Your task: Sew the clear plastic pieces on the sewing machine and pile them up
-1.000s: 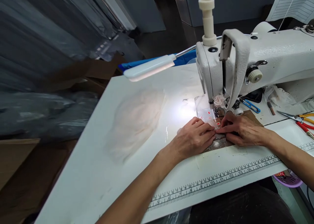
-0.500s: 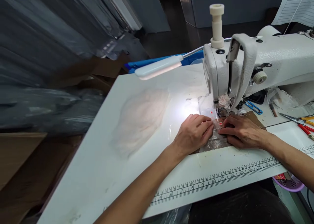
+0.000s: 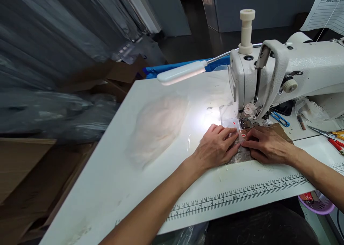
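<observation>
My left hand (image 3: 218, 143) lies palm down on a clear, sheer piece (image 3: 229, 122) with a small red mark, its fingers extended towards the presser foot. My right hand (image 3: 264, 144) has thumb and fingertips drawn together on the brown, mesh-like sheet (image 3: 240, 156) beneath. Another red mark shows in the narrow gap between the hands. Just beyond the fingertips is the presser foot area (image 3: 245, 123) of a white sewing machine (image 3: 309, 66). A pale ruffled bit (image 3: 249, 109) hangs near the needle; the needle tip itself is too small to make out.
A lamp (image 3: 182, 73) lights the white table (image 3: 107, 173). A pale, blurred translucent heap (image 3: 161, 130) lies left. Blue thread snips (image 3: 280, 119) and scissors (image 3: 322, 131) rest right of the hands. A printed ruler (image 3: 236, 200) runs along the front edge; a purple basket (image 3: 319, 205) sits below.
The view has shifted slightly, so the machine and table sit further right. Both hands remain by the presser foot; less of the brown sheet shows below my left hand.
</observation>
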`<state>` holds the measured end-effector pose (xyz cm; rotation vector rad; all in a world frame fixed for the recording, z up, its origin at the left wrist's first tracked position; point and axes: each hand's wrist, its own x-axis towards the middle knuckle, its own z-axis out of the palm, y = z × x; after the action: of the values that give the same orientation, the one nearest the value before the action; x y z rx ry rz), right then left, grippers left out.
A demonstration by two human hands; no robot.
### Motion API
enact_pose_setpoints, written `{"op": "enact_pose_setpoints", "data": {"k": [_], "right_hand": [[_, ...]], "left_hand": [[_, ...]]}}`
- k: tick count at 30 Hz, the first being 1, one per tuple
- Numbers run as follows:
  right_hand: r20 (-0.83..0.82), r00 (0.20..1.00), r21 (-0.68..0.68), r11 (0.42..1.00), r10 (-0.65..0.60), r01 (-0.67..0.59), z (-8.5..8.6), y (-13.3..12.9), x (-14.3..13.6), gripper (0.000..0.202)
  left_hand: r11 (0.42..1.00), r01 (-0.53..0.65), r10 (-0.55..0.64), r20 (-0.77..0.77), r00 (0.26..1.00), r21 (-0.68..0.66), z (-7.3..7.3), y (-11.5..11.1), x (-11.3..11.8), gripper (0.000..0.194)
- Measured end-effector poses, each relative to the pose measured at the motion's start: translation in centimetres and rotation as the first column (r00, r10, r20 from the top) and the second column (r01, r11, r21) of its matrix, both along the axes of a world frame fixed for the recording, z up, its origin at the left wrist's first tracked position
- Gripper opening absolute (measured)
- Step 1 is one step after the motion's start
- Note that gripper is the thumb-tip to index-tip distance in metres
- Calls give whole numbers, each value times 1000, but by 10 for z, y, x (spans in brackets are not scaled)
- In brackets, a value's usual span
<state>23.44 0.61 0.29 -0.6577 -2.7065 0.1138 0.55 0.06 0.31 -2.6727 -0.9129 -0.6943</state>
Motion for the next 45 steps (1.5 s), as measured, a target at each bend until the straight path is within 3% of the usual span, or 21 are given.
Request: {"op": "enact_pose_setpoints", "data": {"k": [6, 10, 20, 34, 45], "right_hand": [[111, 991, 5, 997, -78, 78, -1, 1, -3, 26], [150, 977, 41, 988, -154, 150, -3, -1, -5, 31], [116, 981, 56, 987, -157, 151, -2, -8, -7, 28], [76, 983, 33, 986, -166, 164, -2, -10, -9, 27], [59, 977, -25, 978, -204, 205, -1, -9, -9, 23]], "left_hand": [[996, 46, -38, -112, 993, 72, 3, 16, 1, 27], [998, 65, -62, -132, 989, 24, 2, 26, -1, 29], [990, 18, -26, -52, 998, -141, 2, 21, -6, 33], [971, 63, -56, 37, 998, -231, 0, 21, -7, 31], [983, 33, -35, -5, 999, -179, -6, 20, -5, 34]]}}
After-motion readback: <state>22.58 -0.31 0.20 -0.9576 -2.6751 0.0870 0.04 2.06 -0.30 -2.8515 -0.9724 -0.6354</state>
